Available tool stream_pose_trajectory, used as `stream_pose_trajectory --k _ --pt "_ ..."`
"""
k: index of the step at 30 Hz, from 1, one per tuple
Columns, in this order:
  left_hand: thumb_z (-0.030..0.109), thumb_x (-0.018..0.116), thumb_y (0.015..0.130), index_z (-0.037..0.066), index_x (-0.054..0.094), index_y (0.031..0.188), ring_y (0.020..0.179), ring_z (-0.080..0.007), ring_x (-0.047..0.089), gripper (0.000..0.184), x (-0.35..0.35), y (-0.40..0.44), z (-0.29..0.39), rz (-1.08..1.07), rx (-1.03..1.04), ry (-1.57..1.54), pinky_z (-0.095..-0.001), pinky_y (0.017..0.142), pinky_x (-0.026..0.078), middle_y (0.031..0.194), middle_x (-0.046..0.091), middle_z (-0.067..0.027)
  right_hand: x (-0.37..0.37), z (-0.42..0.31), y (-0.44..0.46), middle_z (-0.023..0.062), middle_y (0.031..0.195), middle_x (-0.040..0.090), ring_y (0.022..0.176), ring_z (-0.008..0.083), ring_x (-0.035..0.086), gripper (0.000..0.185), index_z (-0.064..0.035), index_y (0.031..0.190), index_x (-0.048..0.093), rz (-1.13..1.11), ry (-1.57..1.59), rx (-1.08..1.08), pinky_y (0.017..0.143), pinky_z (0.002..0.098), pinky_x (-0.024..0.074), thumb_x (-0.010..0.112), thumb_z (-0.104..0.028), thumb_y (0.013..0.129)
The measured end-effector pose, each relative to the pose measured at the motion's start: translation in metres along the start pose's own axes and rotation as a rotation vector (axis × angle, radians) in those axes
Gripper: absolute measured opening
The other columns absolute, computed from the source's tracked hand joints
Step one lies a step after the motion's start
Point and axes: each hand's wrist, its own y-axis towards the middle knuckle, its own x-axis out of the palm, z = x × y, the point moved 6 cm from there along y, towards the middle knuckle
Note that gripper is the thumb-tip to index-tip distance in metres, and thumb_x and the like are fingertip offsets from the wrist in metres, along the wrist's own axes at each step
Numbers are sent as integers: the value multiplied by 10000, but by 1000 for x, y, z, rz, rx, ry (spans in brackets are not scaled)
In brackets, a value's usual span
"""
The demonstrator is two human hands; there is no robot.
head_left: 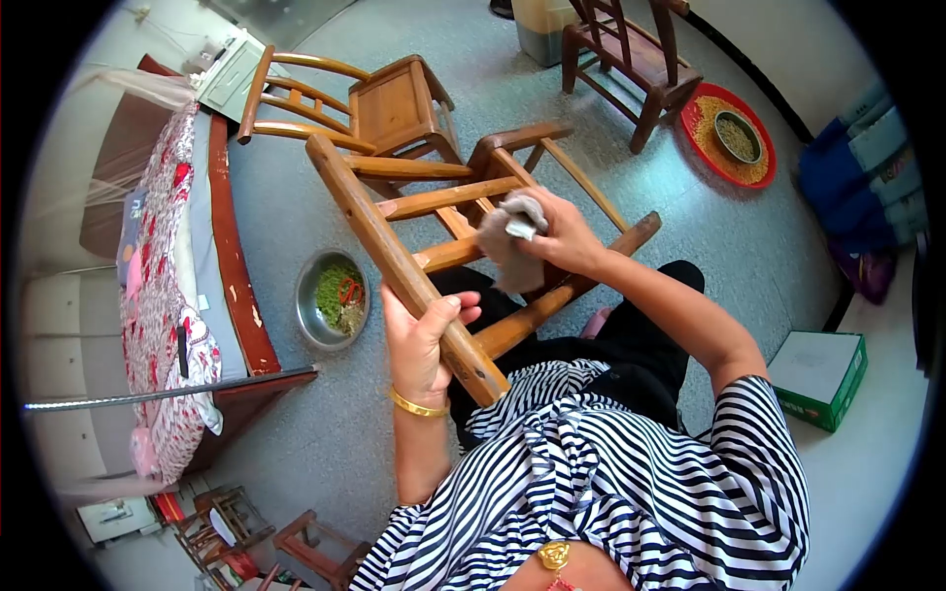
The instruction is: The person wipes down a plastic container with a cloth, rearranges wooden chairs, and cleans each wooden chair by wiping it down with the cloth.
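Note:
A wooden chair (389,258) lies tipped across my lap, its thick top rail running diagonally toward me. Around that rail my left hand (422,330) is wrapped, thumb on the near side and fingers coming round beneath. My right hand (564,234) grips a bunched grey cloth (510,246) over the slats of the chair's back. Part of the cloth hangs down past the slats. The chair's seat is partly hidden behind the cloth and my right hand.
Another wooden chair (394,103) stands just beyond, and a darker one (636,59) stands farther back. On the floor are a metal bowl of greens (333,300) and a red tray of grain (764,175). A bed (232,246) lines the left; a green box (823,379) sits right.

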Motion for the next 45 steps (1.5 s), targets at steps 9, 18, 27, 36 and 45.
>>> stream_pose_trajectory --k 9,18,27,36,45 --pt "3 581 674 41 203 1302 553 -151 544 734 16 -26 30 -6 -50 171 -271 517 498 884 496 -123 48 -87 66 138 979 524 940 318 516 394 -48 1031 498 233 177 -307 825 344 410 624 -61 657" --pt "28 561 667 -17 293 1245 547 -104 523 639 16 -20 38 -16 48 265 -218 489 482 1179 432 -155 32 96 29 110 970 587 863 303 568 283 -163 1035 522 263 -247 213 721 376 457 564 -273 778" --pt "16 590 677 27 259 1261 572 -124 548 672 15 -16 32 -73 -1 215 -244 516 500 1236 380 -127 1 106 33 160 836 599 803 332 583 361 -130 1061 502 -134 -730 315 672 435 468 575 -175 710" --pt "35 605 674 38 252 1255 576 -131 555 680 18 -15 29 -79 -23 216 -239 507 501 1185 398 -116 6 -55 136 111 1073 528 999 251 508 441 -93 1142 445 115 181 -352 876 348 402 603 -52 732" --pt "22 602 675 42 195 1289 592 -133 571 737 16 -14 33 -109 -2 242 -245 497 513 1245 346 -128 71 27 142 145 998 505 962 334 504 359 -48 992 413 59 -404 -233 776 398 443 607 -154 709"
